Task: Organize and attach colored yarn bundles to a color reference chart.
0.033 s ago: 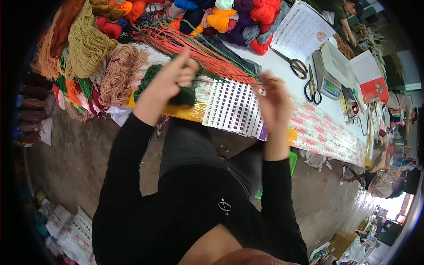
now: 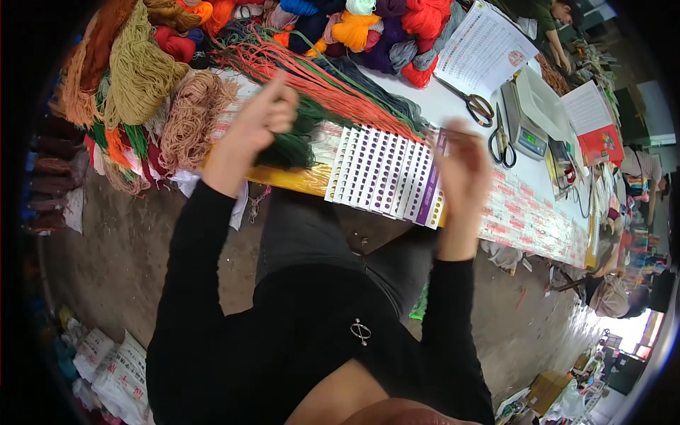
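My left hand [image 2: 263, 117] is raised over the table's left part, its fingers curled and its thumb up. Whatever it grips, if anything, is hidden. Right beside it lies a hank of dark green yarn [image 2: 294, 145]. My right hand [image 2: 464, 163], smeared by motion, hovers at the right end of a row of white punched cards [image 2: 382, 173]; its fingers cannot be read. Thread loops at the cards' upper edge, and long salmon-red yarn strands [image 2: 336, 99] stretch away from there toward the upper left. The rightmost card bears a purple strip [image 2: 427, 195].
Piled skeins [image 2: 354, 32] of many colours line the far edge, with tan and pink hanks [image 2: 195, 113] at left. Two black scissors [image 2: 501, 145], a printed sheet [image 2: 485, 49] and a digital scale [image 2: 531, 138] lie right. Another person [image 2: 552, 35] is at upper right.
My right hand has moved right, uncovering the cards' right end. My left hand has shifted slightly left. The dark thread stretched between the hands no longer shows.
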`<state>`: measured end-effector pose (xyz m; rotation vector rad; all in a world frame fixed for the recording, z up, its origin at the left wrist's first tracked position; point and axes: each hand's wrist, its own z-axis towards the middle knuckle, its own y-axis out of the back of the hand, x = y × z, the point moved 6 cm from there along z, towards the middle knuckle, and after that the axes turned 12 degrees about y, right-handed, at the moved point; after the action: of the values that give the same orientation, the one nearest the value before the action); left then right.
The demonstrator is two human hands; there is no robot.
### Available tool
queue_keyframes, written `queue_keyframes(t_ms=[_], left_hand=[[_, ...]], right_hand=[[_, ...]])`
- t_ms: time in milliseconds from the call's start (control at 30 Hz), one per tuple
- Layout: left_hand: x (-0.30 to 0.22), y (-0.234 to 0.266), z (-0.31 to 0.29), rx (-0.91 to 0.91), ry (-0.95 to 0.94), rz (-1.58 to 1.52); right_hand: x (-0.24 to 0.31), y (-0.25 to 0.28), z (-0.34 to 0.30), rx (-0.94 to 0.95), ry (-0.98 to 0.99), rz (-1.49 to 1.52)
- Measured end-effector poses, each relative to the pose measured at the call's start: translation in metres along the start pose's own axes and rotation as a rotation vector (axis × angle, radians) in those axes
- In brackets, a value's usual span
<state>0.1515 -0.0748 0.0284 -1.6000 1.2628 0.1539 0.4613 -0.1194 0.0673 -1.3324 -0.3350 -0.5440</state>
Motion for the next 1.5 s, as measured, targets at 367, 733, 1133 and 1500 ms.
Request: queue_keyframes(t_ms=[367,733,1133,1500], left_hand=[[-0.159,0.048,-0.147,-0.096,-0.884,-0.088],[0.097,-0.045,0.059,-0.019,0.423,0.031],[0.097,-0.054,0.103,-0.178,0.238,0.673],[0.065,-0.042,0.116,-0.251,-0.022,0.858]], right_hand=[[0.341,0.132,-0.039,-0.635,0.906,-0.889],[-0.086,0.072,0.021,0.146,-0.255,-1.07],[-0.105,0.103,0.03,0.02,-0.209,-1.29],[-0.105,0.093,0.027,0.082,-0.35,-1.175]])
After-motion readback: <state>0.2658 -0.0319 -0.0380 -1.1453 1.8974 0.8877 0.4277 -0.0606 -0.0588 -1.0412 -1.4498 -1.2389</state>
